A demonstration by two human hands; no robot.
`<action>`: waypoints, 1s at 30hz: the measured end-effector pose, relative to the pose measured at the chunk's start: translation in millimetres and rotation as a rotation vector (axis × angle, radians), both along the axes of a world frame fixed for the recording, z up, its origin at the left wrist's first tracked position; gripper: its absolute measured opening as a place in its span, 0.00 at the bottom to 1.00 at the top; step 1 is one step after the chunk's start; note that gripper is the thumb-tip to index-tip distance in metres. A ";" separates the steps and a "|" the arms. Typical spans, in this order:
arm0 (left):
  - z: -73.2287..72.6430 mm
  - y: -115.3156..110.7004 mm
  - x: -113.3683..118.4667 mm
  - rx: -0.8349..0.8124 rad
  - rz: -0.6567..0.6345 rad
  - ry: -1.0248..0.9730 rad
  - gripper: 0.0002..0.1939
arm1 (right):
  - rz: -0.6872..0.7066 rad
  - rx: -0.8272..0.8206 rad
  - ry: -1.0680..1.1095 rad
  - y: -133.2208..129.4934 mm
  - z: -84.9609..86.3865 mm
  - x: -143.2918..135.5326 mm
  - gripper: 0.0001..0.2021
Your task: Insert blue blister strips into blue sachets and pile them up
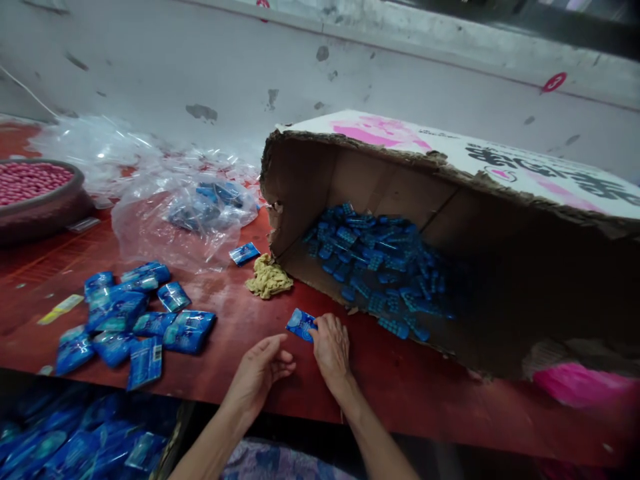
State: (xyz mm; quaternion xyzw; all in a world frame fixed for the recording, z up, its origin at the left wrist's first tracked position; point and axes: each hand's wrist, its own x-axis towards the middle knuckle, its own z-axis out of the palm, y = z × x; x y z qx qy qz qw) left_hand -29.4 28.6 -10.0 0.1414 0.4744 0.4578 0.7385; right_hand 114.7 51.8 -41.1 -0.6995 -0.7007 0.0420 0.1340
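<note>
On the red table, my right hand holds the right edge of a small blue packet with its thumb and fingers. My left hand is just below and left of that packet, fingers loosely curled and apart, holding nothing. Several filled blue packets lie in a loose pile at the left. A big cardboard box on its side opens toward me, with many small blue pieces inside. Another blue packet lies beside a crumpled yellowish cloth.
A round bowl of pink pieces stands at the far left. Clear plastic bags, one with blue items inside, lie near the wall. Below the table edge at lower left are many blue packets. Pink plastic is at the right.
</note>
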 end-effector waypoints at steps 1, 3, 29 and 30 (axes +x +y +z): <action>-1.1 1.4 4.7 0.020 0.001 0.022 0.09 | -0.005 0.002 -0.003 0.7 -0.2 0.0 0.06; -3.8 4.0 9.3 0.051 0.020 0.055 0.10 | -0.010 0.010 -0.004 2.4 -0.7 0.0 0.06; -26.8 3.2 15.1 0.020 0.101 0.186 0.18 | -0.002 0.163 0.194 3.1 0.4 3.3 0.06; -26.0 3.3 16.2 0.024 0.107 0.190 0.20 | 0.008 0.196 0.232 -0.3 3.8 4.1 0.06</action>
